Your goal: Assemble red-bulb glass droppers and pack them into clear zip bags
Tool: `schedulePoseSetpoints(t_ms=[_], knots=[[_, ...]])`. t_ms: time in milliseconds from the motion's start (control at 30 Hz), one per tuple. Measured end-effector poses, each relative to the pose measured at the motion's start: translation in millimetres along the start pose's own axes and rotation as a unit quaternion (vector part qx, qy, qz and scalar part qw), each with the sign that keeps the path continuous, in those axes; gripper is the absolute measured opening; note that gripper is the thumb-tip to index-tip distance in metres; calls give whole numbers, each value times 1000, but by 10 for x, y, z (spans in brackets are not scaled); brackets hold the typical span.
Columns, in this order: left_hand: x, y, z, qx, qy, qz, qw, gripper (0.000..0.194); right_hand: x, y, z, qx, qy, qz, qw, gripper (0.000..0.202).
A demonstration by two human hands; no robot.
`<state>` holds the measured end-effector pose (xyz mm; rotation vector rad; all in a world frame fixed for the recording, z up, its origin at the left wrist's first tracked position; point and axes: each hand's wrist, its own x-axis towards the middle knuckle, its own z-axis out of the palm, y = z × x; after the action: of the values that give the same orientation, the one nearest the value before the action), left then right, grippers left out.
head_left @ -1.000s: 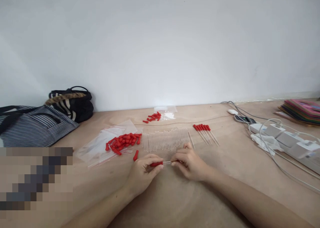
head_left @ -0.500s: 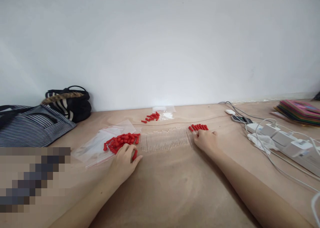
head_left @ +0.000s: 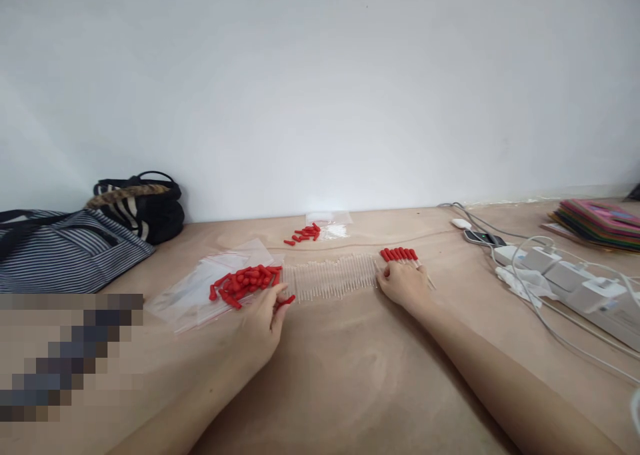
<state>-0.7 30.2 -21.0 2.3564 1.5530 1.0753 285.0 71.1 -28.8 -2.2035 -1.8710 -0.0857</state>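
Between thumb and fingers, my left hand (head_left: 267, 314) holds a red piece (head_left: 287, 301), just right of a pile of red pieces (head_left: 245, 280) lying on clear plastic bags (head_left: 193, 288). A long row of thin pale sticks (head_left: 330, 276) lies side by side in the middle of the table. At the right end of that row is my right hand (head_left: 403, 283), its fingers closed at the last sticks; what they pinch is too small to tell. Beyond its knuckles, several sticks with red tips (head_left: 399, 254) lie in a row.
Farther back lie a small group of red pieces (head_left: 304, 234) and a clear bag of sticks (head_left: 334, 230). Two bags (head_left: 75, 248) stand at the left. At the right are a power strip with chargers and cables (head_left: 570, 285), a dark device (head_left: 484, 238) and a coloured stack (head_left: 600, 222).
My left hand has moved slightly right, away from the pile, with a red piece in its fingers. My right hand has shifted left and back from the red-tipped sticks to the row's end.
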Motion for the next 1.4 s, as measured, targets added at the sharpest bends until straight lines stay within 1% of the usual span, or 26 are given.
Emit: schedulePoseSetpoints(t_ms=[67, 133, 233, 333, 400, 467, 500, 567, 633, 700, 767, 933, 1067, 1300, 1400], knots=[[-34, 68, 66, -29, -18, 25, 999, 20, -10, -20, -13, -12, -9, 5, 1000, 30], [-69, 126, 130, -55, -38, 30, 997, 17, -23, -31, -15, -30, -4, 5, 1000, 29], [-116, 173, 206, -89, -51, 11, 995, 15, -51, -27, 7, -58, 25, -6, 998, 28], [-150, 179, 252, -118, -76, -22, 990, 14, -72, -11, 26, -64, 74, -18, 995, 25], [-163, 175, 265, -138, -90, -41, 985, 13, -89, -16, 16, -32, 117, -41, 992, 25], [-167, 173, 269, -154, -93, -56, 982, 14, -130, -51, -4, 43, 150, -97, 983, 24], [-166, 174, 269, -162, -91, -64, 981, 14, -165, -81, -12, 95, 156, -136, 974, 23], [-162, 178, 270, -185, -84, -81, 976, 15, -261, -159, -12, 205, 144, -216, 944, 19], [-155, 187, 271, -216, -79, -97, 968, 16, -379, -250, 6, 287, 122, -277, 909, 17], [-144, 202, 270, -240, -77, -111, 961, 16, -489, -333, 28, 323, 110, -318, 884, 17], [-130, 221, 266, -256, -74, -124, 956, 15, -567, -397, 36, 328, 104, -348, 872, 21], [-99, 252, 258, -289, -74, -133, 945, 13, -634, -471, 2, 313, 69, -385, 865, 23], [-103, 228, 265, -293, -72, -126, 945, 14, -652, -483, -9, 302, 34, -400, 865, 24], [-130, 188, 283, -282, -57, -129, 949, 18, -714, -514, -49, 327, 22, -400, 856, 21], [-132, 183, 280, -280, -54, -126, 950, 19, -721, -518, -62, 336, 35, -410, 847, 21]])
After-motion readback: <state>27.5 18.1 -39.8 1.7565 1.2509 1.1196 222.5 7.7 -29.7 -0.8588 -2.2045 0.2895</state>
